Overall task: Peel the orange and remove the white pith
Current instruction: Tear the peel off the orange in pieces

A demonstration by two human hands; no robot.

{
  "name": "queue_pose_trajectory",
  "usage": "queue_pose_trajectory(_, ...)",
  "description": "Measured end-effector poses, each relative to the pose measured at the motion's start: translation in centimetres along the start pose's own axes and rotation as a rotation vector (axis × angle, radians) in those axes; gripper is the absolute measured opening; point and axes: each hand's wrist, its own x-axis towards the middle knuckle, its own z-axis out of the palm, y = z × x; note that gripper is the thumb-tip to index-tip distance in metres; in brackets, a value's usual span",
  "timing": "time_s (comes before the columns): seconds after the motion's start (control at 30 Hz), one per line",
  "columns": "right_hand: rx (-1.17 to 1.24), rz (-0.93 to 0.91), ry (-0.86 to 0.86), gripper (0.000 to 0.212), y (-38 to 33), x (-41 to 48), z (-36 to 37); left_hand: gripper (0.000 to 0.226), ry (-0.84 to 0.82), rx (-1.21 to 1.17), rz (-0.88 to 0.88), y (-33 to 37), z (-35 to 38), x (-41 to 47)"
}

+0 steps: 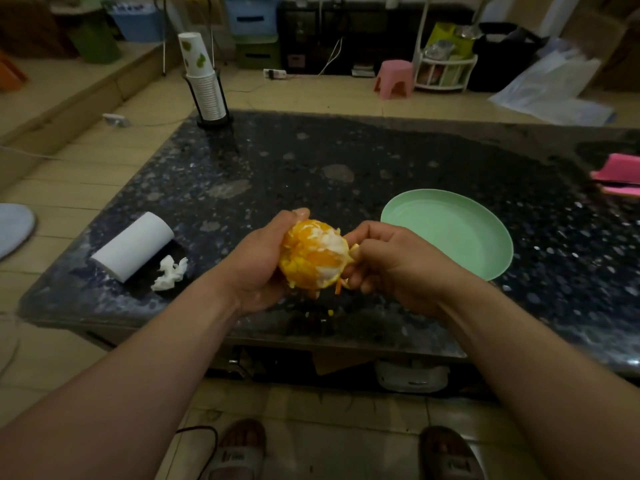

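- The orange (pixel 313 258) is held in the air over the near edge of the table (pixel 311 161), mid-frame. Most of its rind is off, the flesh is bare, and white pith patches show on its top and right side.
- The left hand (pixel 258 268) cups the orange from its 9 o'clock side. Its fingers (pixel 294 214) curl round the fruit, with the thumb tip over the top.
- The right hand (pixel 391 265) is at the orange's 3 o'clock. Its fingers (pixel 360 237) are curled and pinch a small strip of peel (pixel 354 252) that is touching the fruit.
- A few peel crumbs (pixel 330 311) lie on the table at 6 o'clock, below the orange.
- A green plate (pixel 498 244) sits near, at 2 o'clock, behind the right hand.
- A white roll (pixel 135 245) lies on its side at 9 o'clock, with a crumpled tissue (pixel 170 273) just beside it.
- A cup stack (pixel 204 77) stands in a black holder at the far left corner, at 11 o'clock.
- A pink object (pixel 618 176) is at the right edge, at 2 o'clock.
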Motion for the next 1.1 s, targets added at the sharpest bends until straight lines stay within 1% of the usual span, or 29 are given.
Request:
queue_pose_trajectory(0.07, 0.116, 0.004, -0.027, 0.016, 0.0, 0.2, -0.2, 0.064, -0.021, -0.049, 0.005, 0.2, -0.1, 0.0)
queue_pose_trajectory(0.13, 0.134, -0.009, -0.044, 0.010, -0.2, 0.3, -0.4, 0.065, -0.018, -0.059, 0.021, 0.5, -0.2, 0.1)
queue_pose_trajectory(0.2, 0.050, -0.004, -0.028, 0.016, -0.3, 0.4, -0.5, 0.059, 0.004, -0.022, 0.040, 0.7, -0.1, 0.2)
queue_pose_trajectory(0.27, -0.095, 0.017, 0.002, 0.019, -0.3, 0.3, -0.3, 0.054, 0.041, 0.023, 0.055, 0.6, -0.1, 0.2)
queue_pose_trajectory(0.37, -0.262, 0.046, 0.003, 0.017, -0.2, 0.1, 0.2, 0.062, 0.069, 0.106, 0.079, 0.4, -0.1, 0.2)
queue_pose_trajectory(0.47, -0.340, 0.033, -0.006, 0.016, 0.0, 0.0, 0.3, 0.070, 0.058, 0.155, 0.109, 0.2, 0.1, 0.3)
queue_pose_trajectory(0.53, -0.367, 0.009, -0.002, 0.016, 0.0, 0.0, 0.3, 0.069, 0.050, 0.144, 0.100, 0.3, 0.3, 0.2)
queue_pose_trajectory(0.73, -0.240, 0.000, -0.024, 0.013, 0.0, 0.0, -0.1, 0.067, 0.020, 0.034, 0.014, 0.2, 0.1, 0.0)
queue_pose_trajectory(0.83, -0.197, -0.027, -0.041, 0.019, 1.1, 0.8, -0.3, 0.072, -0.083, -0.103, -0.031, 0.1, 0.0, 0.0)
queue_pose_trajectory(0.9, -0.160, -0.020, -0.021, 0.023, 1.5, 1.3, -0.7, 0.072, -0.121, -0.150, -0.054, -0.1, 0.0, 0.2)
queue_pose_trajectory(0.93, -0.202, -0.011, 0.009, 0.024, 1.6, 1.6, -0.9, 0.072, -0.126, -0.164, -0.064, -0.2, 0.0, 0.3)
queue_pose_trajectory(1.0, -0.449, -0.022, 0.107, 0.024, 1.9, 2.0, -1.4, 0.072, -0.110, -0.178, -0.094, -0.4, -0.1, 0.5)
queue_pose_trajectory(1.07, -0.705, -0.071, 0.179, 0.019, 2.5, 2.3, -1.6, 0.063, -0.056, -0.190, -0.120, -0.7, -0.3, 0.8)
queue_pose_trajectory(1.1, -0.769, -0.092, 0.185, 0.020, 2.7, 2.5, -1.5, 0.059, -0.024, -0.209, -0.127, -0.8, -0.3, 0.9)
